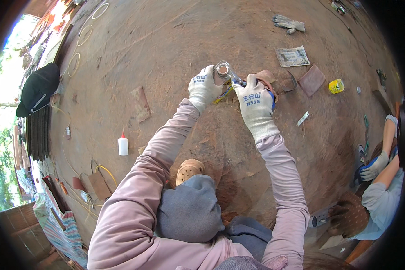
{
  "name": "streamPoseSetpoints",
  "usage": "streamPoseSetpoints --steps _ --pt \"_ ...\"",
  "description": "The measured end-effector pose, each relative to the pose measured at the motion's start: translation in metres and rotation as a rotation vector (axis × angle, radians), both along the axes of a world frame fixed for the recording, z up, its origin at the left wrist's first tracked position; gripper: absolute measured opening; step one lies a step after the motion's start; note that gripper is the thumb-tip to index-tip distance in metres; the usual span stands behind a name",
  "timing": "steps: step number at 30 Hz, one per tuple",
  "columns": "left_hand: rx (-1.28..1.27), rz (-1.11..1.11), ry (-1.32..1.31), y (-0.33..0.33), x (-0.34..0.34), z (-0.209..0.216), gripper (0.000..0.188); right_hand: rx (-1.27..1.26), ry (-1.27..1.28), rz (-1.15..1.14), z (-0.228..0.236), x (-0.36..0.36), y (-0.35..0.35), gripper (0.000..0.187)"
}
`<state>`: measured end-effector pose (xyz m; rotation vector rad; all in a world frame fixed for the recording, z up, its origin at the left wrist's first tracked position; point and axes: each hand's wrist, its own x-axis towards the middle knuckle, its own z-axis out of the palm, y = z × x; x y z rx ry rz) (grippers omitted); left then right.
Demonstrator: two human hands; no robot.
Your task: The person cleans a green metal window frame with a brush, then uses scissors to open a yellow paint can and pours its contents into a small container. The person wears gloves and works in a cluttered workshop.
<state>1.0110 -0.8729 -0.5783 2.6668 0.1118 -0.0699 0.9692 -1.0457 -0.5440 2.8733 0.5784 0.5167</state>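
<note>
Both my hands wear white knitted gloves with blue print, reaching out over the brown floor. My left hand (202,88) closes its fingers on the round end of a shiny metal piece with a ring (223,69). On the right, my right hand (256,106) grips the other end of that piece, thumb pointing forward; its fingertips are partly hidden. Below and between the hands shows a thin yellow-and-blue strip (225,93) that I cannot make out. A reddish-brown curved thing (266,79) lies just beyond my right hand, partly covered by it.
A white bottle with a red tip (123,146) stands at left. Right of my hands lie a brown sheet (312,81), a printed paper (293,56), a yellow can (336,86) and a loose glove (289,24). Another person (378,198) works at far right. A black cap (38,90) sits far left, near cables.
</note>
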Motion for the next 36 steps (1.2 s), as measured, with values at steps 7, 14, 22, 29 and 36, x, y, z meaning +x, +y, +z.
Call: streamPoseSetpoints --steps 7,14,22,29,36 --pt "-0.014 0.018 -0.065 -0.001 -0.003 -0.004 0.069 -0.209 -0.155 0.012 0.006 0.012 0.027 0.024" --pt "-0.065 -0.019 -0.077 0.006 0.000 -0.006 0.066 0.260 0.021 -0.081 -0.037 -0.005 0.015 0.025" --pt "-0.054 0.042 -0.078 0.000 -0.002 -0.006 0.069 0.983 0.152 -0.212 -0.079 -0.013 0.037 0.027" --pt "-0.051 0.142 -0.021 -0.023 -0.006 -0.003 0.084 0.622 0.059 -0.065 -0.047 -0.010 0.003 0.024" --pt "-0.055 0.054 0.101 -0.017 -0.002 0.010 0.074 0.250 0.043 0.015 -0.027 -0.003 -0.009 0.021"
